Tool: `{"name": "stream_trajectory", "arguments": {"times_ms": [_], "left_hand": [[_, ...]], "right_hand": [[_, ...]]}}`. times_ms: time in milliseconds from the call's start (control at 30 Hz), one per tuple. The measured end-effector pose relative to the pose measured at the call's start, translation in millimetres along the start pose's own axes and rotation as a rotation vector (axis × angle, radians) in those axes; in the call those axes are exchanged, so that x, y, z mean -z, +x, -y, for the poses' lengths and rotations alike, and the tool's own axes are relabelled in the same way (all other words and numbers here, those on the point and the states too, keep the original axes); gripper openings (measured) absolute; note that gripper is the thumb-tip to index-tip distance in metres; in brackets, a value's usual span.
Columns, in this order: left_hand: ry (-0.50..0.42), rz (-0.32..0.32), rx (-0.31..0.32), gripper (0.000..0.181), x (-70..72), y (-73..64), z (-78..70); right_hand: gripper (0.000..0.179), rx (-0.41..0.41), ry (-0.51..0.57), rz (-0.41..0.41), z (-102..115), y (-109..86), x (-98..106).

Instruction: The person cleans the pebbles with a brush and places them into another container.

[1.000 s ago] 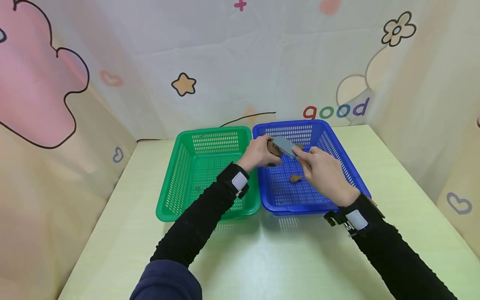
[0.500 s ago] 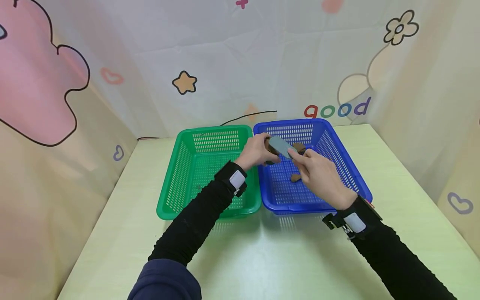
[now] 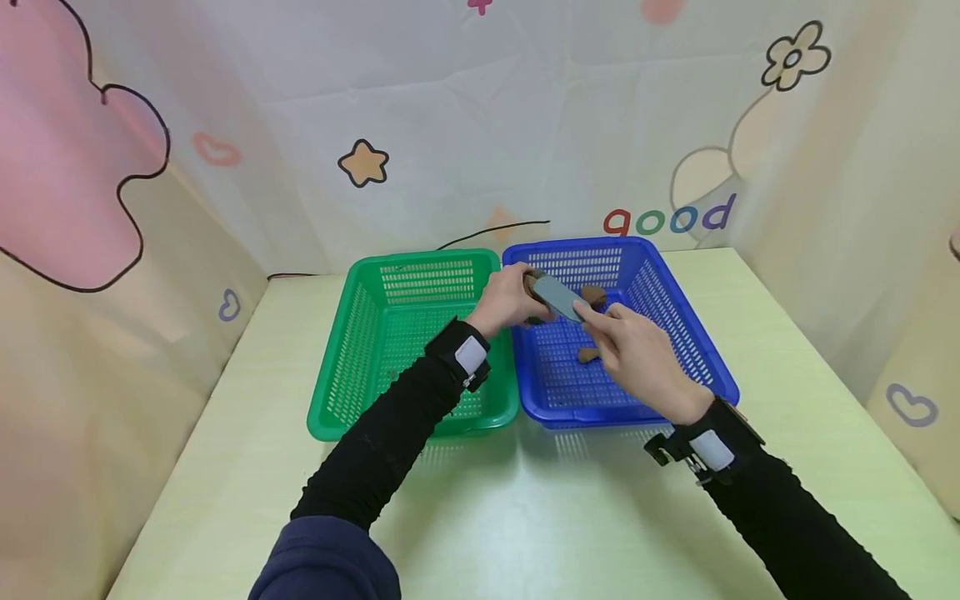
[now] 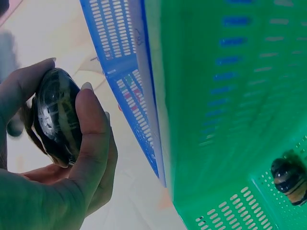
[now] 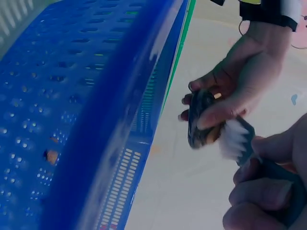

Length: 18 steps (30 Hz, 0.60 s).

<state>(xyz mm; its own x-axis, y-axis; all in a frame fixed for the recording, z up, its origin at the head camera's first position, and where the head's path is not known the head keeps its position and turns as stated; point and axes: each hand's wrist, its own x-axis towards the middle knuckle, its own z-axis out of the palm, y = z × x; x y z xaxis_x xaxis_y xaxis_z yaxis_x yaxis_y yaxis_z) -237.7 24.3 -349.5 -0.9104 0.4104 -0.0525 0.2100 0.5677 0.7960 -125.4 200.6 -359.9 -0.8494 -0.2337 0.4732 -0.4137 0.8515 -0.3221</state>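
Observation:
My left hand (image 3: 502, 300) grips a glossy, dark oval shell (image 4: 57, 115) streaked with lighter lines, its thumb and fingers on either side. A brownish side of the shell faces my right hand (image 3: 637, 354). That hand grips a grey-green brush (image 3: 558, 297) by its handle, the forefinger laid along the back. In the right wrist view the white bristles (image 5: 232, 139) are blurred and right at the shell's brownish edge. Both hands are over the left part of the blue basket (image 3: 600, 417). Two brown pieces (image 3: 594, 296) show inside that basket.
The green basket (image 3: 324, 375) stands left of the blue one, rims side by side. In the left wrist view a dark, orange-banded shell-like thing (image 4: 289, 179) lies in the green basket. A patterned curtain (image 3: 450, 125) hangs behind the pale table (image 3: 480, 533).
Both hands, with the shell and brush, have shifted slightly left. More of the rear brown piece in the blue basket shows. The view itself has moved a little.

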Motion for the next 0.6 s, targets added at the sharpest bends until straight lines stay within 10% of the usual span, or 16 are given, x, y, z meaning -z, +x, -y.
{"name": "stream_trajectory", "arguments": {"times_ms": [600], "left_hand": [[0.106,0.041,0.009,0.072,-7.9,0.3,0.9]], "right_hand": [[0.036,-0.060,-0.118,0.022,-1.8,0.3,7.6]]}}
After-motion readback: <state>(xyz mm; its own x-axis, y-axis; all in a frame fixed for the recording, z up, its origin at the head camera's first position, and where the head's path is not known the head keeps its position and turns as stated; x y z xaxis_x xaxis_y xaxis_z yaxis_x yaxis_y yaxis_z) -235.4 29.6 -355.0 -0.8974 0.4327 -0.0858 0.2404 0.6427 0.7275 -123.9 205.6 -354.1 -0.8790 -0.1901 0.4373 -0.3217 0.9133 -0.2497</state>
